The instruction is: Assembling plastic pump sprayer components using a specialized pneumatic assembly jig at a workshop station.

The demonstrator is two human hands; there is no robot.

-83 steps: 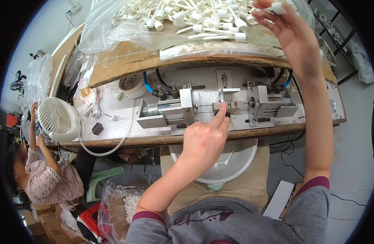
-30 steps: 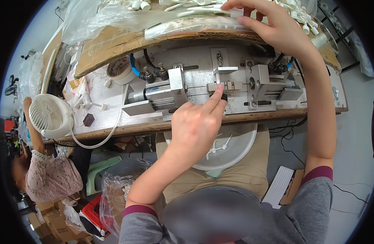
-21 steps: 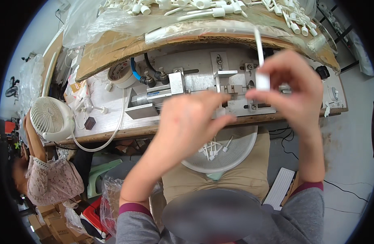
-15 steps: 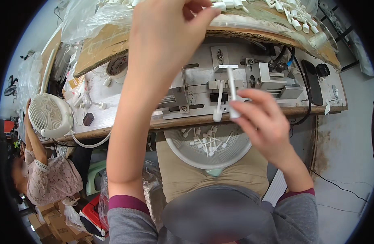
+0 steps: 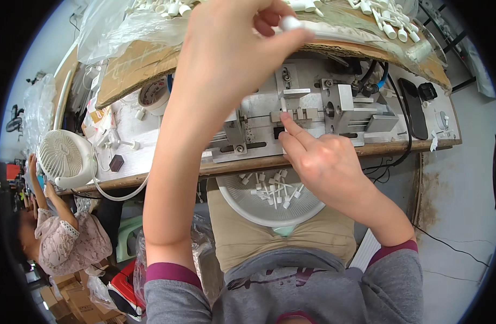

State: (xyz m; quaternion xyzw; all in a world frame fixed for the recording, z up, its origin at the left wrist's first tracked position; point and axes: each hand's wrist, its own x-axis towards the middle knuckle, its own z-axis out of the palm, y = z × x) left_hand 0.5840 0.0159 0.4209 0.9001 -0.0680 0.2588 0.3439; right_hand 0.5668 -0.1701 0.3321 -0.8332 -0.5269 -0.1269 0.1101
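Note:
My left hand (image 5: 240, 40) reaches over the cardboard at the far side, its thumb and fingers closed on a white capped piece (image 5: 290, 23); most of that piece is hidden. My right hand (image 5: 326, 162) is at the metal clamping fixture (image 5: 307, 114) on the bench. Its index fingertip meets a white capped stick (image 5: 283, 103), whose narrow end points away from me over the fixture block. The cap end is covered by the fingers. Below the bench edge, a white mesh basket (image 5: 237, 208) on my lap holds several white capped sticks (image 5: 272, 189).
White caps and sticks (image 5: 391, 21) are heaped on the cardboard (image 5: 134, 65). A small white fan (image 5: 64, 156), a tape roll (image 5: 153, 94) and a dark block (image 5: 116, 163) are at left. A black phone (image 5: 413, 108) lies at right. Another person (image 5: 70, 232) sits at far left.
My right hand has brought its white stick forward and left onto the fixture. The loose stick at the bench edge is gone from there. My left hand, now with a white piece showing, shifted slightly right.

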